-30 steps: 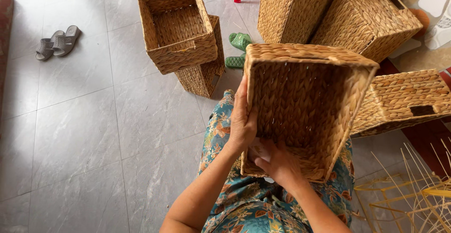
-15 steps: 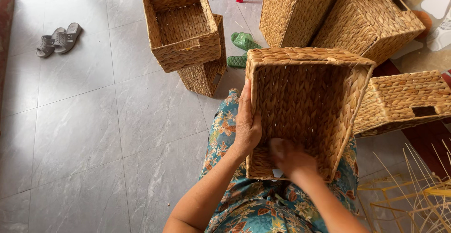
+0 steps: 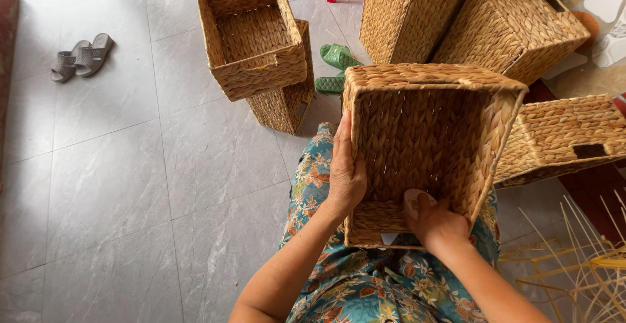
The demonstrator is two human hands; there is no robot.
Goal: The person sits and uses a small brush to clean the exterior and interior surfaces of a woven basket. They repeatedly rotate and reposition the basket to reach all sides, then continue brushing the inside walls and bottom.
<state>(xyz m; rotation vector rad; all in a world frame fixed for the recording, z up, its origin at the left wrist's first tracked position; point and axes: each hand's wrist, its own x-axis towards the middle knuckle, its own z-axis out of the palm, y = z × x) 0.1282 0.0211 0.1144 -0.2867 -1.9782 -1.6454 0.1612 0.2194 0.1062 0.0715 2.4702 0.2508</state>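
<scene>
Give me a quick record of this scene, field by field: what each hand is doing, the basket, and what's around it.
left hand: flat against the outer left side of the woven basket
right hand: reaching inside the basket, near its lower wall
basket: open, resting on the lap
nearby: stacked baskets, green sandals, grey sandals
floor: grey tiles

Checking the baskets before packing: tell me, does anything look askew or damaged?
No damage shows. One open basket sits tilted atop another basket lying on its side, so that stack looks askew.
</scene>
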